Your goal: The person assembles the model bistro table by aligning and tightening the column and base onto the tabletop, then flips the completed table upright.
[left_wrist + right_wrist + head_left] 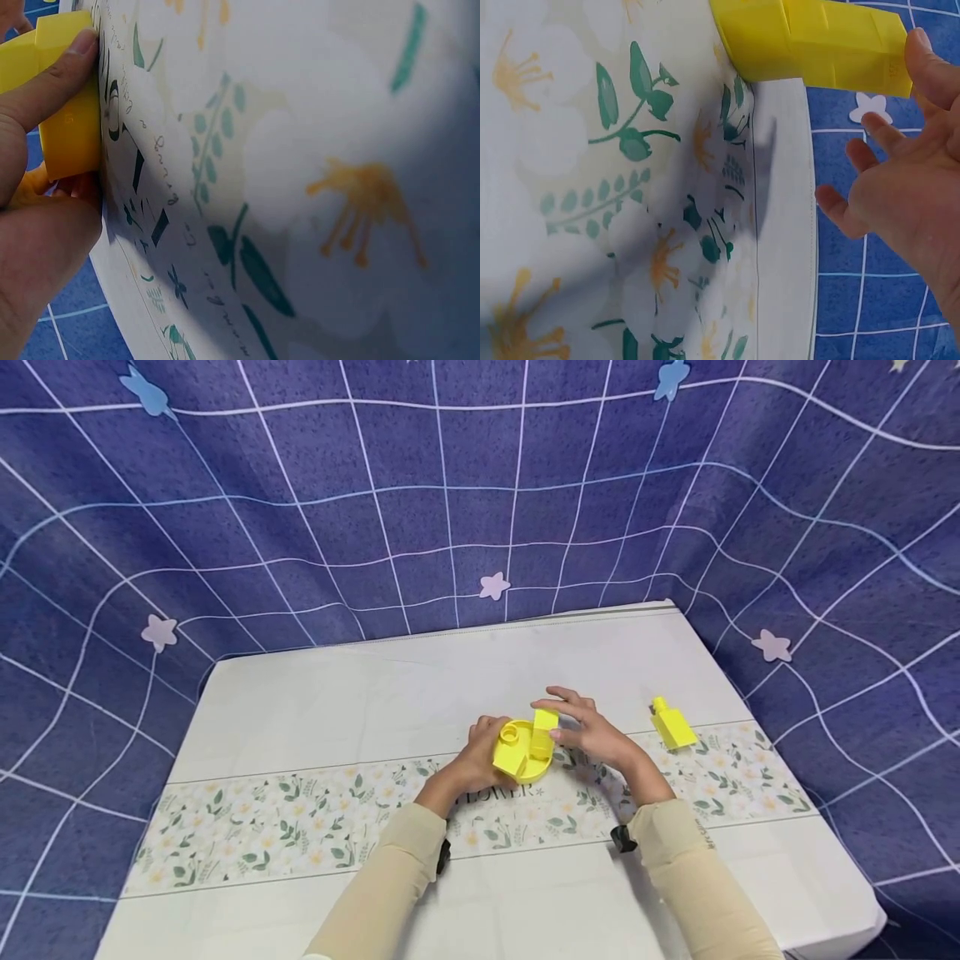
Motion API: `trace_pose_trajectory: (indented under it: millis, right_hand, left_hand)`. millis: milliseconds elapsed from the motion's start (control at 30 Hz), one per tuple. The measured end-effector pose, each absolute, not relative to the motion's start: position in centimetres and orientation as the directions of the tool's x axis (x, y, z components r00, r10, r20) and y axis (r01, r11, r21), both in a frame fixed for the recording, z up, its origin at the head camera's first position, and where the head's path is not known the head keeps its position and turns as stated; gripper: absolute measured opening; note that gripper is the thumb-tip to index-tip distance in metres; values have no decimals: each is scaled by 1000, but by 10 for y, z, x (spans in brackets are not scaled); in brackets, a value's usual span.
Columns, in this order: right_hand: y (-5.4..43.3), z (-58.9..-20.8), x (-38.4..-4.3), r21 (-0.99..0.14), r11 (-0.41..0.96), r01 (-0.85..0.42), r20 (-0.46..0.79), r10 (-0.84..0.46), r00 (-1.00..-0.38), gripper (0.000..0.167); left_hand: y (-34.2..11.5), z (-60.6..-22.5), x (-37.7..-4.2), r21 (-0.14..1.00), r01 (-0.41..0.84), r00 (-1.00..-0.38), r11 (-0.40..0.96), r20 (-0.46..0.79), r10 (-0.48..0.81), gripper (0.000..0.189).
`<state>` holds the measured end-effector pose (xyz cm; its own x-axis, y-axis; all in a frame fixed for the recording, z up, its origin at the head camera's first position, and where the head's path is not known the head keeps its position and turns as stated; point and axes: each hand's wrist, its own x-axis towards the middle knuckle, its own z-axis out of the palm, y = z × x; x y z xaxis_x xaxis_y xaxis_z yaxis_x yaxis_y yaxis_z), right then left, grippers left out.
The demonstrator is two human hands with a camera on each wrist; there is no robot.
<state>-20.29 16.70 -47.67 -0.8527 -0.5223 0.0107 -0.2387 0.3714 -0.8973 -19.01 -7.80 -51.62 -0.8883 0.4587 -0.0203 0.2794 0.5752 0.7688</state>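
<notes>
Left hand [474,763] curled round the side of round yellow tray [534,775], tray sits between both hands; right hand [597,732] pinches upright yellow block [543,737] at tray, other fingers off it; necked yellow piece [676,729] right of right hand, well apart

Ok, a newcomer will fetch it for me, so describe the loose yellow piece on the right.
Find the white table and follow its floral band rightward, past the right hand. Across the band's far edge lies a yellow block with a small knob on one end. Unlike the round yellow base in the left hand, it lies alone, untouched.
</notes>
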Motion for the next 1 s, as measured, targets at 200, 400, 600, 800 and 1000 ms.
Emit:
trace_pose_trajectory:
  millis: [200,400,600,800,1000]
  right_hand:
    - [166,-478,-202,-901,386,-199,7,-446,-895,39]
    - [159,-482,-195,-892,410,-189,47,-332,-942,34]
    - [151,-489,-186,-849,468,-247,149,-238,-960,38]
    - [143,-496,-180,-829,503,-244,198,-144,-970,41]
    - [141,-496,-178,-826,518,-223,198,-104,-975,42]
  left_hand:
    - [-76,-517,-190,752,282,-888,596,-30,458,97]
    - [-76,-515,-191,746,270,-893,609,-43,448,97]
    - [-76,-517,-192,746,260,-898,613,-47,438,97]
    - [-76,-517,-191,738,267,-898,620,-43,438,97]
    - [-76,-517,-191,739,268,-898,618,-42,439,98]
